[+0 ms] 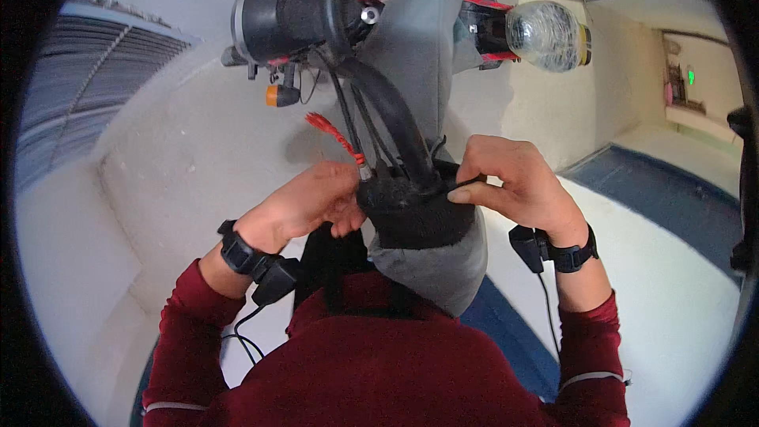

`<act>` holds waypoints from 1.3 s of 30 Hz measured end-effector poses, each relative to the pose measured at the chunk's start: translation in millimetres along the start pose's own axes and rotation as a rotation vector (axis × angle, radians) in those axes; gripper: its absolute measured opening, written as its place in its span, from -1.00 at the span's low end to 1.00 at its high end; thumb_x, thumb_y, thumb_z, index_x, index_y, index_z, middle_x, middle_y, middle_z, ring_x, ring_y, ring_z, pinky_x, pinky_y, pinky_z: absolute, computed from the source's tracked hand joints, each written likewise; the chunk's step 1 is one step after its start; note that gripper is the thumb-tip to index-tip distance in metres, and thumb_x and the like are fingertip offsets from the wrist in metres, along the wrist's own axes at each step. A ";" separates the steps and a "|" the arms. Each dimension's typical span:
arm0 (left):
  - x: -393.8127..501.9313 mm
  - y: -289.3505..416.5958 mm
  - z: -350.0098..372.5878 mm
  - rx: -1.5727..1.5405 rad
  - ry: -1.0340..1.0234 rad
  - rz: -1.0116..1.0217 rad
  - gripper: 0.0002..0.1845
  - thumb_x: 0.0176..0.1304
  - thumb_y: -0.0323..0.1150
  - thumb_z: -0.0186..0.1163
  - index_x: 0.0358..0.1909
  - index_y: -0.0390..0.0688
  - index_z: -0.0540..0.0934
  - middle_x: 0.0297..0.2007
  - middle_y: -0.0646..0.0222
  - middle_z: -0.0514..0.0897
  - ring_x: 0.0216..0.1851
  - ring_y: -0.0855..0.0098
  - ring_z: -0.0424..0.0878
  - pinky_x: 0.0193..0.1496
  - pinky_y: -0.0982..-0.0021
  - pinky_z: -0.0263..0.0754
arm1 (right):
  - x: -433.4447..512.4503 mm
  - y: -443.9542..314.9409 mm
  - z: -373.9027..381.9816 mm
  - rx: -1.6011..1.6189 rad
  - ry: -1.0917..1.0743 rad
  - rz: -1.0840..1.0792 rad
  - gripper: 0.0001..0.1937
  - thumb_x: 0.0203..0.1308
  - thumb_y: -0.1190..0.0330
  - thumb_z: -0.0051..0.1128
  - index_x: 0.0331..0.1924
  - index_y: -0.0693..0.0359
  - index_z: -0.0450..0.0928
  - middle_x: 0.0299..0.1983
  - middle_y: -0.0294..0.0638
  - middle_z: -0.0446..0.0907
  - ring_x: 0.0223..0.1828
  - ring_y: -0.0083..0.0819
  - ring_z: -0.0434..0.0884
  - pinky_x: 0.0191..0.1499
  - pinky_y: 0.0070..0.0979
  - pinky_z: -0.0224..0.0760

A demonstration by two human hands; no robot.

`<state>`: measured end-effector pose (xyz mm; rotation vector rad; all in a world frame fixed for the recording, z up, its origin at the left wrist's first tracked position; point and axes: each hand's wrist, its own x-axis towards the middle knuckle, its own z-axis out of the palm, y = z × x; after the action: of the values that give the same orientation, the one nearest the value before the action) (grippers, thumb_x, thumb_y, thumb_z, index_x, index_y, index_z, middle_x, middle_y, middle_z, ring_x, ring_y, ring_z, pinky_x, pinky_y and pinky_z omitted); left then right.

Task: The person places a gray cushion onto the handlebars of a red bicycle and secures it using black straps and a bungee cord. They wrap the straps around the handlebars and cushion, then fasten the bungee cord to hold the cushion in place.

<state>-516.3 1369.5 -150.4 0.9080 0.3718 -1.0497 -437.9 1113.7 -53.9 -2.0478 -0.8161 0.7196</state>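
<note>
A grey fabric handlebar muff [436, 270] covers the near end of a black motorcycle handlebar [394, 101]. Its black knit cuff [418, 225] surrounds the bar and the control cables. Between thumb and forefinger, my right hand [516, 181] pinches a thin black cord [470, 182] at the cuff's right side. My left hand [323, 198] is at the cuff's left edge, fingers curled; whether they grip anything is hidden. Beside those fingers, a red tassel [335, 135] is tied near a metal cable fitting [364, 172].
Beyond the bar are a round black headlight [278, 18], an orange-lensed turn signal [281, 95] and grey fabric [415, 41]. Farther right, a rear part wrapped in clear plastic [544, 35] juts out. A roller shutter [89, 83] stands at left. Black wires [548, 314] hang from both wrist-worn devices.
</note>
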 end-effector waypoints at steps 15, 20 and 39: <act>1.3 49.5 126.0 1.714 0.458 0.932 -0.60 0.01 -0.40 0.45 -0.08 -0.27 0.60 -0.15 0.17 0.62 -0.21 0.17 0.60 -0.16 0.28 0.53 | -264.7 119.5 187.1 0.905 0.436 1.051 -0.31 0.43 -0.14 -0.12 0.30 0.35 0.37 0.10 0.02 0.54 0.08 -0.25 0.55 0.15 -0.31 0.42; 6.8 46.7 132.6 1.895 0.446 0.884 -0.63 -0.06 -0.33 0.49 -0.21 -0.25 0.62 -0.15 0.20 0.63 -0.05 0.09 0.53 0.02 0.20 0.40 | -237.2 116.5 235.4 1.675 0.734 0.724 -0.19 0.39 -0.13 -0.01 0.40 0.45 0.15 0.29 0.07 0.40 0.25 -0.12 0.46 0.28 -0.23 0.35; 4.3 87.7 85.7 0.858 0.174 0.667 -0.76 0.19 -0.54 0.35 -0.47 -0.21 0.43 -0.38 0.47 0.55 -0.37 0.62 0.44 -0.30 0.54 0.37 | -221.5 35.1 161.2 0.793 0.604 0.925 -0.51 0.35 0.02 0.12 -0.10 0.41 0.56 -0.30 -0.06 0.65 -0.27 -0.35 0.65 -0.19 -0.43 0.53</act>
<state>-450.6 1316.1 -61.6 1.7436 -0.2780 -0.4755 -682.9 1005.9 -121.8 -1.6394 0.7292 0.6660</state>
